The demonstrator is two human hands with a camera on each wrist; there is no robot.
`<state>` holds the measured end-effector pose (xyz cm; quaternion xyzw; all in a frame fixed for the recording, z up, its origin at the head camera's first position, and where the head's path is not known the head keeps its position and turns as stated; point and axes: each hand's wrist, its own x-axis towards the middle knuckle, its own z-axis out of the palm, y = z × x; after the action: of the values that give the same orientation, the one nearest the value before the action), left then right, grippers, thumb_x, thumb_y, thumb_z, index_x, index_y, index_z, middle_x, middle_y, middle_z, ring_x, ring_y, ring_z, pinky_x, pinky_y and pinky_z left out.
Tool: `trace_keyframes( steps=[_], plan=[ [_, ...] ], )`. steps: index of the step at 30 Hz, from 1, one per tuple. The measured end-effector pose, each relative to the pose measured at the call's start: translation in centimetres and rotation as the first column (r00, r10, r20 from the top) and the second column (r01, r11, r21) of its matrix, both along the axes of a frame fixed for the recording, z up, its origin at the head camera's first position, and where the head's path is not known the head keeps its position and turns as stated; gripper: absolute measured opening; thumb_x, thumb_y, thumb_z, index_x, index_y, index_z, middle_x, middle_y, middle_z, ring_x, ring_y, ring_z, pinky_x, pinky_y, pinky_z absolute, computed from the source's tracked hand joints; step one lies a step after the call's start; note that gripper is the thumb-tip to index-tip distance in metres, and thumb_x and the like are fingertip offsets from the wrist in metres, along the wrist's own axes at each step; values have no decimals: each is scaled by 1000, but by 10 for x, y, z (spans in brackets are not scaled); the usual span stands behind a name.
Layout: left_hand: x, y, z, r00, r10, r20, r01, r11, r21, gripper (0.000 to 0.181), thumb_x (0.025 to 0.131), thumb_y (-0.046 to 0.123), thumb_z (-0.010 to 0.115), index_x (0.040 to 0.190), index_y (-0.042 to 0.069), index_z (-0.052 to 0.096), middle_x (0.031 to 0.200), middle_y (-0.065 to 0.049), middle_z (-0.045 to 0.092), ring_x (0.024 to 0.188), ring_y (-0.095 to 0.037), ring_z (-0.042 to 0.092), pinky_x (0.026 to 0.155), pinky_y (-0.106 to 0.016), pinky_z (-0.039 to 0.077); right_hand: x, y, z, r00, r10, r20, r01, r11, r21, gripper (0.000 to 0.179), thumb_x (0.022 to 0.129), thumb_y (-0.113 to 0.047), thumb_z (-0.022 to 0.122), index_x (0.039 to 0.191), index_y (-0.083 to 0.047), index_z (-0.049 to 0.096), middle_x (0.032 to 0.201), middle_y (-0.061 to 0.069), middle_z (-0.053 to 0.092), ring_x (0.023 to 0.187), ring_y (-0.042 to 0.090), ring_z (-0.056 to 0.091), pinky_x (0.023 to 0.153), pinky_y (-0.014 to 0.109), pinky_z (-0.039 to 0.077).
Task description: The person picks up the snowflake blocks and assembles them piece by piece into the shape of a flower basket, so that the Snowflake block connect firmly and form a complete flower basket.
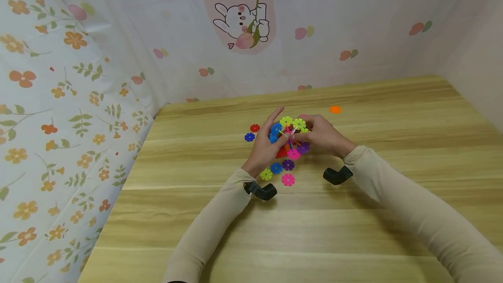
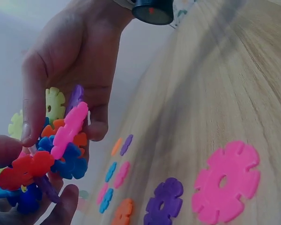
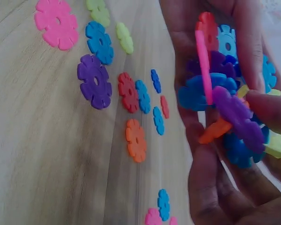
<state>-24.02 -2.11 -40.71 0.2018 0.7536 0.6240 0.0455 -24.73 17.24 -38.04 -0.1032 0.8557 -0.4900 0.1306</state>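
A cluster of slotted snowflake discs (image 2: 69, 131), joined edge to edge in pink, red, orange, purple, blue and yellow-green, is held up between both hands. My left hand (image 1: 262, 150) grips it from the left, thumb against the discs. From the other side my right hand (image 1: 325, 135) pinches it with thumb and fingers. In the right wrist view a purple disc (image 3: 239, 117) stands out at the cluster's front. Fingers hide part of the cluster. Below the hands lie a loose pink disc (image 1: 288, 180), a purple disc (image 1: 288, 165) and a yellow-green disc (image 1: 266, 174).
More loose discs lie flat on the wooden table (image 1: 188, 213): a red one (image 1: 254, 128) and a dark blue one (image 1: 249, 137) left of the hands, an orange one (image 1: 335, 109) at the back right. Printed cloth (image 1: 177, 25) hangs behind and on the left.
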Motion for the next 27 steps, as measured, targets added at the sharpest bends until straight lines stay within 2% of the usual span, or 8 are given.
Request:
trace_keyframes(
  steps=[5, 8, 11, 13, 16, 21, 24, 27],
  plan=[
    [0, 1, 2, 1000, 16, 22, -16, 1000, 2, 62, 101, 13, 59, 150, 45, 39, 161, 20, 32, 156, -20, 22, 125, -59, 19, 0, 2, -5, 990, 20, -140, -28, 998, -53, 51, 97, -20, 66, 146, -20, 52, 148, 10, 55, 132, 34, 55, 107, 52, 47],
    [0, 1, 3, 1000, 15, 18, -15, 1000, 1, 60, 102, 14, 58, 151, 42, 39, 161, 19, 33, 157, -17, 21, 125, -60, 17, 1, 7, -7, 971, 71, -229, -87, 994, -60, 67, 99, -20, 64, 157, -32, 33, 162, 6, 38, 109, 35, 63, 87, 39, 54],
    [1, 0, 5, 1000, 1, 9, -1, 1000, -2, 60, 102, 14, 57, 152, 42, 39, 162, 18, 32, 157, -17, 19, 125, -60, 16, 2, 12, -6, 954, 137, -268, -164, 983, -79, 69, 101, -17, 61, 158, -37, 28, 166, 3, 29, 100, 30, 65, 74, 25, 50],
    [1, 0, 7, 1000, -10, 6, 10, 1000, -3, 61, 102, 14, 57, 152, 43, 38, 162, 18, 31, 157, -17, 18, 125, -59, 17, 3, 15, -5, 947, 167, -273, -199, 975, -95, 67, 101, -14, 60, 157, -35, 32, 166, 2, 29, 109, 32, 68, 74, 24, 52],
    [1, -1, 8, 1000, -22, 2, 22, 1000, 3, 61, 102, 14, 57, 153, 42, 37, 163, 16, 30, 158, -18, 17, 126, -59, 18, 2, 17, -2, 942, 179, -284, -213, 973, -91, 63, 100, -13, 61, 156, -31, 37, 166, 3, 31, 124, 40, 63, 88, 37, 56],
    [2, -2, 10, 1000, -24, -20, 23, 1000, -3, 60, 103, 17, 57, 154, 40, 35, 164, 13, 30, 156, -28, 23, 122, -58, 28, 2, 16, 1, 954, 102, -282, -127, 989, -71, 56, 101, -15, 61, 152, -29, 44, 161, 6, 39, 135, 40, 53, 104, 60, 46],
    [5, -3, 12, 995, 21, -98, -24, 999, -35, 59, 103, 17, 57, 156, 33, 35, 162, 6, 35, 152, -33, 32, 117, -56, 38, 1, 19, 3, 960, 58, -273, -78, 995, -64, 53, 102, -16, 59, 151, -30, 46, 158, 4, 43, 122, 32, 62, 92, 49, 51],
    [10, -4, 15, 986, 124, -109, -128, 991, -30, 56, 103, 17, 55, 155, 24, 37, 158, -4, 41, 147, -33, 40, 114, -53, 43, 1, 21, 8, 942, 43, -332, -50, 999, -15, 52, 102, -15, 58, 151, -28, 45, 153, 7, 49, 83, 21, 65, 70, 33, 51]
  ],
)
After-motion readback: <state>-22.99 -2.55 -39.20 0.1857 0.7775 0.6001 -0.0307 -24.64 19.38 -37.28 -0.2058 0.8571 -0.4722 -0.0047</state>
